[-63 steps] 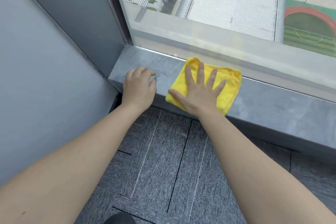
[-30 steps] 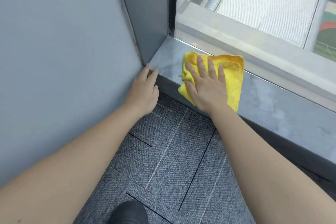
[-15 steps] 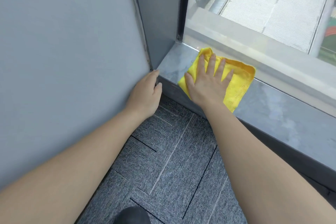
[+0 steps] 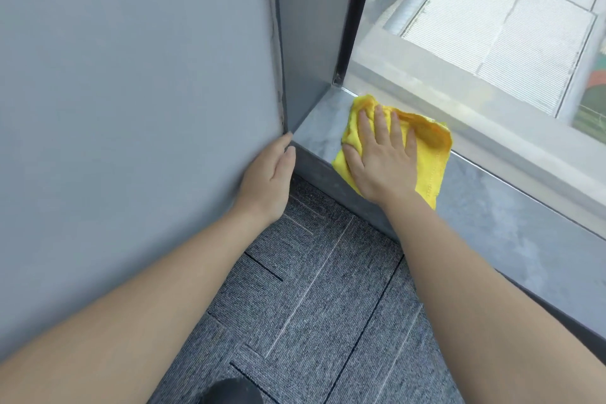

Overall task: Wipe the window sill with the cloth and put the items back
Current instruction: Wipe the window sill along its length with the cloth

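Note:
A yellow cloth (image 4: 429, 144) lies bunched on the grey stone window sill (image 4: 511, 226), near its left end. My right hand (image 4: 382, 157) presses flat on the cloth with fingers spread, pointing toward the glass. My left hand (image 4: 270, 177) rests against the grey wall at the sill's left front corner, fingers together and straight, holding nothing. No other items are on the sill in view.
A grey wall (image 4: 131, 108) and a dark side panel (image 4: 308, 43) close off the sill on the left. The window glass (image 4: 492, 26) runs along the back of the sill. Grey carpet tiles (image 4: 311, 305) cover the floor below; a dark shoe tip (image 4: 231, 392) shows at the bottom.
My right hand has slid the cloth left toward the sill's corner and bunched it up. My left hand left the sill top and now rests against the wall at the corner.

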Tool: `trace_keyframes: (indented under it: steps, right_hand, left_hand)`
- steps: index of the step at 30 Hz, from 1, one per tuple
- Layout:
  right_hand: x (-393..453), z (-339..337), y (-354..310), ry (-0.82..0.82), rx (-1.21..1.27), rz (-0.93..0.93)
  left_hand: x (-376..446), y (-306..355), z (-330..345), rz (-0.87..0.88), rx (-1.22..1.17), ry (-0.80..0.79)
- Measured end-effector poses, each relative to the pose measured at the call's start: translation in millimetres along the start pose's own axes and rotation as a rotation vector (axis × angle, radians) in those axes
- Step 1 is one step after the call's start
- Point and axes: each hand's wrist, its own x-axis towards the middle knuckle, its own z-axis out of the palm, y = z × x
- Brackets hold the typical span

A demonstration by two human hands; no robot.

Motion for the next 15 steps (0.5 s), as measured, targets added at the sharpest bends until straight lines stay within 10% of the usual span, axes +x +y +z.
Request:
trace_keyframes:
  steps: [15]
  right_hand:
    - [2.2,2.7,-18.5,-0.049,-0.066,-0.384]
  left_hand:
    - [6.0,2.6,1.0,-0.13,-0.232,0.018]
